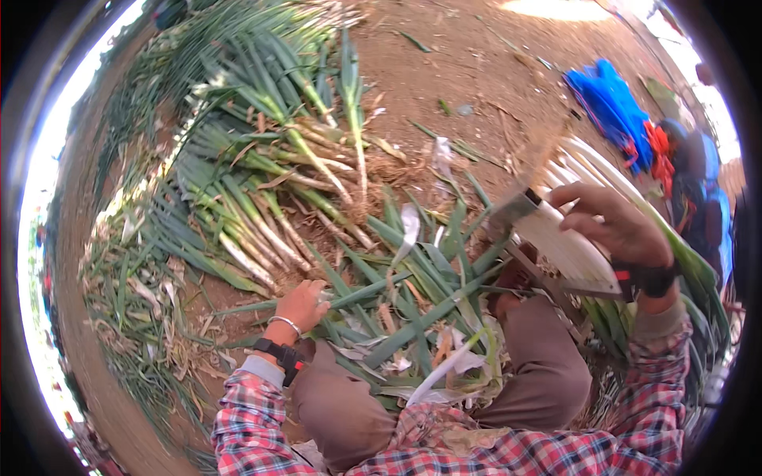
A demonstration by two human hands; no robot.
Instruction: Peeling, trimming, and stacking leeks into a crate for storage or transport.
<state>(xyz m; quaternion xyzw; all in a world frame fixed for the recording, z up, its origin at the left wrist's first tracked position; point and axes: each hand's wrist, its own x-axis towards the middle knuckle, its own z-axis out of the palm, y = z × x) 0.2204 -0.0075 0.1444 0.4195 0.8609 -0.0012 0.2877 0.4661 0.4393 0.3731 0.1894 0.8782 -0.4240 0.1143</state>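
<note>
My right hand [607, 220] hovers at the right, fingers bent, over cleaned white stalks of long green onions [574, 253] laid side by side on a low stand; its fingers are blurred, and I see nothing clearly held. My left hand [303, 306] is low at centre-left, near the root ends of untrimmed green onions [256, 262]; whether it grips a leaf is not clear. Between my knees lies a heap of stripped green leaves [417, 309] and pale peelings. One loose white stalk [443, 372] rests on the heap near my shirt.
A large pile of green onions [256, 65] with roots spreads over the soil at upper left. Leaf scraps [137, 297] lie at far left. Blue fabric [613, 113] and orange-red material [659, 152] are at upper right. A dark flat edge [515, 208] borders the stalks.
</note>
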